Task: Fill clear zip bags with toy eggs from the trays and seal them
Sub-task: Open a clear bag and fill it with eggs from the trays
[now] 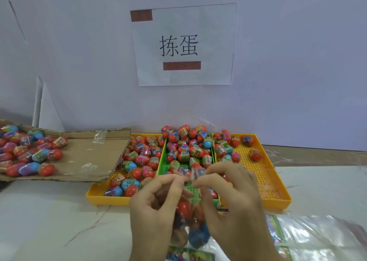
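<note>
A clear zip bag [190, 219] with several toy eggs inside hangs between my hands above the table's near edge. My left hand [155, 209] pinches the bag's top edge on the left. My right hand [230, 197] pinches the same edge on the right, fingertips nearly meeting over the green tray [164, 161]. Behind them stand a left yellow tray [103, 197] full of eggs, the green tray heaped with eggs, and a right yellow tray [274, 183] holding a few eggs at its far end.
A flattened cardboard box [85, 157] at the left carries more toy eggs [29, 153]. Empty clear zip bags with printed cards [309, 235] lie at the lower right. A paper sign [184, 44] hangs on the wall behind the trays.
</note>
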`<act>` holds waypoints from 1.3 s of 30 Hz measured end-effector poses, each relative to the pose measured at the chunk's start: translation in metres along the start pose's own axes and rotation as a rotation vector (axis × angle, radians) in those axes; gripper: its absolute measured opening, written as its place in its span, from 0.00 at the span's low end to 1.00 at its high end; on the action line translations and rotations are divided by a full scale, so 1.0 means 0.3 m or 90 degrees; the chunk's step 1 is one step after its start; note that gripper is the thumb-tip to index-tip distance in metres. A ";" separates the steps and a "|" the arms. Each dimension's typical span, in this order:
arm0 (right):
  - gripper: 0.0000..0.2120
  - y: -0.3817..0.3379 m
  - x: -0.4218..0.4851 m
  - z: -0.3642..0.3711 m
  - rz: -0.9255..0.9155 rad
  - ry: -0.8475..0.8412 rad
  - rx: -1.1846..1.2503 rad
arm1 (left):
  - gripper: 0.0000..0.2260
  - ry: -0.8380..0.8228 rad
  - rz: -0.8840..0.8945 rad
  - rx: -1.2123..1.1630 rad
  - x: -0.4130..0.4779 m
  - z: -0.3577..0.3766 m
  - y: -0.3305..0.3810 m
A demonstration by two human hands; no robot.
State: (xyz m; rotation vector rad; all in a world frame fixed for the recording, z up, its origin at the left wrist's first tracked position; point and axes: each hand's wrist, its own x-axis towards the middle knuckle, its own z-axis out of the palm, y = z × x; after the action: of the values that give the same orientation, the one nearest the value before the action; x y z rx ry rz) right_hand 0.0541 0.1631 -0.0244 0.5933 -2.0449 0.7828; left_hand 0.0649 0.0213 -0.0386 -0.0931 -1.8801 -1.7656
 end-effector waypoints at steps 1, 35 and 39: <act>0.03 -0.005 -0.002 0.001 -0.004 -0.004 0.004 | 0.03 -0.011 0.020 0.014 -0.005 0.002 0.004; 0.02 -0.009 0.008 -0.021 -0.025 0.020 0.013 | 0.13 -0.071 0.233 0.133 -0.027 0.016 0.003; 0.01 -0.001 0.014 -0.025 -0.030 0.024 0.034 | 0.10 -0.060 0.285 0.189 -0.031 0.014 -0.021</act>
State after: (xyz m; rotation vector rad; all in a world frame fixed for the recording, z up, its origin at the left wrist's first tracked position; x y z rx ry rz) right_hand 0.0562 0.1676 -0.0173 0.6487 -1.9739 0.8169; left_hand 0.0687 0.0273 -0.0483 -0.4538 -1.9762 -1.1918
